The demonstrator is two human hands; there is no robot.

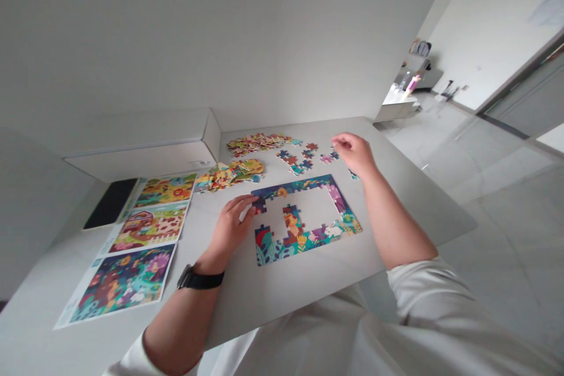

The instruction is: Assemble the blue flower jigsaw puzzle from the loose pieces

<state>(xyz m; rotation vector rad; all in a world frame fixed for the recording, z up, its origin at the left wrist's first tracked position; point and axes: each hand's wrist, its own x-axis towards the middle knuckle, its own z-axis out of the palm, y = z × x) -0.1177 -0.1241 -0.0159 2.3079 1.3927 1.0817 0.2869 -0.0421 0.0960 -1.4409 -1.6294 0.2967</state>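
A partly joined jigsaw puzzle lies flat on the table, its border nearly closed around a gap that bares the tabletop. At its upper left edge rests my left hand, open, fingertips on or beside the dark edge pieces and thumb apart. Beyond the puzzle's far right corner, my right hand hovers with fingers curled together in a pinch; whatever they hold, if anything, is hidden. Loose puzzle pieces lie just left of it. More loose pieces sit between the hands, behind the puzzle.
Two heaps of pieces, one farther back and one nearer, lie beside a long white box. Printed picture sheets and a black flat device are at the left. The table's right edge borders a tiled floor.
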